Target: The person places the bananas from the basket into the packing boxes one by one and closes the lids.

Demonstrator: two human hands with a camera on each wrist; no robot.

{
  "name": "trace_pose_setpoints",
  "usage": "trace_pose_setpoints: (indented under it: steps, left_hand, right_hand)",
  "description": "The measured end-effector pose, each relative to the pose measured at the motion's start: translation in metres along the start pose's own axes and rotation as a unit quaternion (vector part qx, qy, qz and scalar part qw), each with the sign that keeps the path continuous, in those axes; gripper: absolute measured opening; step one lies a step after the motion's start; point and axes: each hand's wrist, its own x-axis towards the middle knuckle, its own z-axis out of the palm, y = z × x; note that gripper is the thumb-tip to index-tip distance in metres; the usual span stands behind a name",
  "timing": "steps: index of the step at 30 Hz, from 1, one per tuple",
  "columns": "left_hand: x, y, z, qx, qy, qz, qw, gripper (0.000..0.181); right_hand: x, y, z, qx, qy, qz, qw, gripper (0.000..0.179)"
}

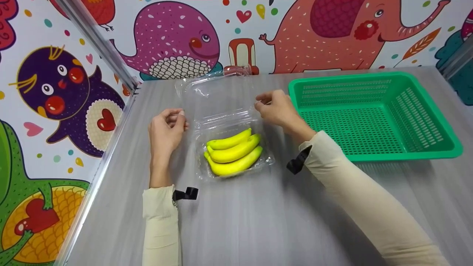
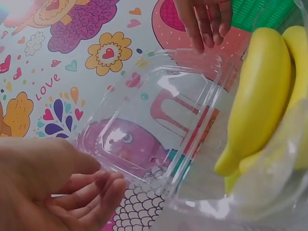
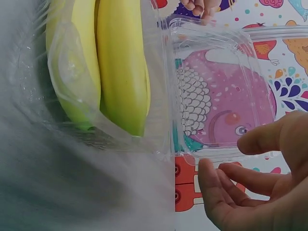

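A clear plastic clamshell box [image 1: 199, 162] lies on the table with its lid [image 1: 221, 94] raised at the back. Several yellow bananas [image 1: 232, 153] lie side by side in its base. At the lid's left edge is my left hand [image 1: 166, 129], fingers loosely bent, fingertips close to the rim in the left wrist view. My right hand [image 1: 275, 109] is at the lid's right edge. In the right wrist view its thumb [image 3: 262, 139] overlaps the lid's rim, and the index finger [image 3: 210, 180] reaches that edge, with a gap between the two.
A green plastic basket [image 1: 458, 147] with perforated sides stands to the right, just beyond my right wrist. Walls [image 1: 251, 29] printed with cartoon animals border the grey table [image 1: 236, 221] at the back and left. A metal post [image 1: 111, 48] marks their corner.
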Motion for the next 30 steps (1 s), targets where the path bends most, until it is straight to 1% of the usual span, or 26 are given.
trace_pose_setpoints:
  steps: [3, 5, 8, 11, 16, 21, 25, 28, 30]
  left_hand:
    - [-0.002, 0.003, -0.002, -0.040, 0.000, -0.002, 0.9992, 0.027]
    - [-0.004, 0.006, -0.004, -0.060, 0.001, -0.004, 0.9982, 0.028]
    - [-0.007, 0.010, -0.008, -0.081, 0.005, -0.005, 0.9967, 0.028]
    - [-0.011, 0.014, -0.012, -0.098, 0.007, -0.006, 0.9952, 0.027]
    - [-0.015, 0.020, -0.017, -0.111, 0.003, -0.010, 0.9937, 0.026]
    - [-0.020, 0.025, -0.021, -0.111, 0.006, -0.020, 0.9936, 0.027]
    - [-0.024, 0.029, -0.021, -0.118, 0.014, -0.024, 0.9926, 0.035]
    - [-0.027, 0.033, -0.020, -0.131, 0.021, -0.025, 0.9909, 0.044]
    - [-0.029, 0.035, -0.019, -0.140, 0.025, -0.024, 0.9895, 0.046]
  right_hand:
    - [-0.003, 0.000, -0.002, 0.017, 0.002, -0.002, 0.9999, 0.041]
    - [-0.005, 0.000, -0.003, 0.038, 0.002, -0.004, 0.9993, 0.041]
    - [-0.008, -0.001, -0.005, 0.076, 0.000, -0.004, 0.9971, 0.040]
    - [-0.012, -0.004, -0.008, 0.102, -0.001, 0.000, 0.9948, 0.038]
    - [-0.019, -0.009, -0.013, 0.122, 0.006, -0.001, 0.9925, 0.035]
    - [-0.027, -0.011, -0.016, 0.146, 0.007, -0.006, 0.9893, 0.034]
    - [-0.033, -0.010, -0.016, 0.162, 0.009, -0.012, 0.9867, 0.034]
    - [-0.039, -0.009, -0.018, 0.177, 0.012, -0.014, 0.9841, 0.035]
    - [-0.043, -0.007, -0.019, 0.187, 0.014, -0.015, 0.9821, 0.036]
